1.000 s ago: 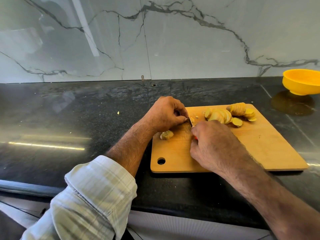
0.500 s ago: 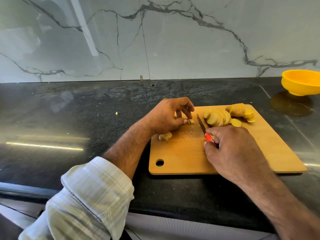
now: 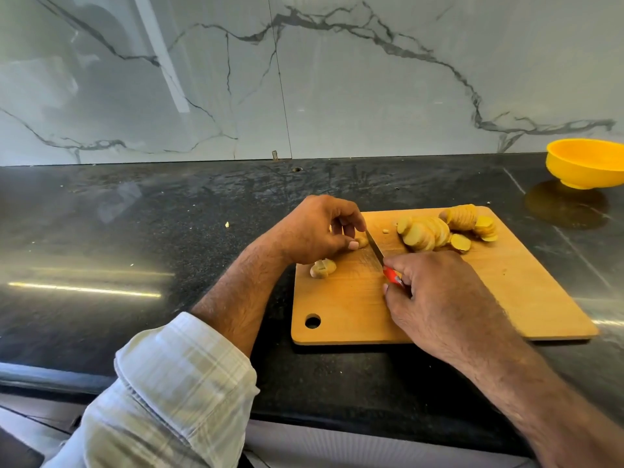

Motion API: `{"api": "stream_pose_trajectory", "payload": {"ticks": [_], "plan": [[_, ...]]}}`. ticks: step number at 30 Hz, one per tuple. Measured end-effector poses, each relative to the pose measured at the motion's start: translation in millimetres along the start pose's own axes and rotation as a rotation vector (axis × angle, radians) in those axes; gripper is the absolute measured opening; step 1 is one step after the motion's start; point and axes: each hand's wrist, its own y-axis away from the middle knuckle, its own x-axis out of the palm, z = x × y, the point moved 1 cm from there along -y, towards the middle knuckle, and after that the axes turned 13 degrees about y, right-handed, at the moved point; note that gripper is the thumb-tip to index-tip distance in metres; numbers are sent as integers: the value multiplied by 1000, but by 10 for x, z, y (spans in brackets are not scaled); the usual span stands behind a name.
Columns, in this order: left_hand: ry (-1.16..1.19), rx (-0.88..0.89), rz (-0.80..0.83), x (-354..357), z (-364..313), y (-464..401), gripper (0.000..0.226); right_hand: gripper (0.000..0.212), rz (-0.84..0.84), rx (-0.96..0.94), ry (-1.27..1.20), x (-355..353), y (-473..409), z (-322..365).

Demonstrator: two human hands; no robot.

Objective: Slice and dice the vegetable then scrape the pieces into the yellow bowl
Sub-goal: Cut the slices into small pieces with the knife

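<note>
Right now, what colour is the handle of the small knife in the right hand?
Red, seen in the head view: the small knife's handle shows between the right hand's fingers.

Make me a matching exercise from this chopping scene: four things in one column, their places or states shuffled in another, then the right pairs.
1. yellow bowl
2. knife
3. pile of slices
4. left hand

A. far side of the cutting board
B. pinching a small piece
C. on the counter, right of the board
D. gripped in the right hand

Pairs: 1-C, 2-D, 3-A, 4-B
</note>
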Motion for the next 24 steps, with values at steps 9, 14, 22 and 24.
{"api": "stream_pose_trajectory", "payload": {"ticks": [9,14,22,24], "plan": [[-61,-85,-31,5,41,-40,24,40,4,35,-2,-11,-6,-35],[-76,-104,-45,61,13,-58,16,42,17,18,1,7,-14,4],[-77,-101,-45,47,-21,-57,15,45,8,33,10,-27,-20,19],[-65,-94,-40,39,-32,-53,10,44,19,21,31,-40,-10,38]]}}
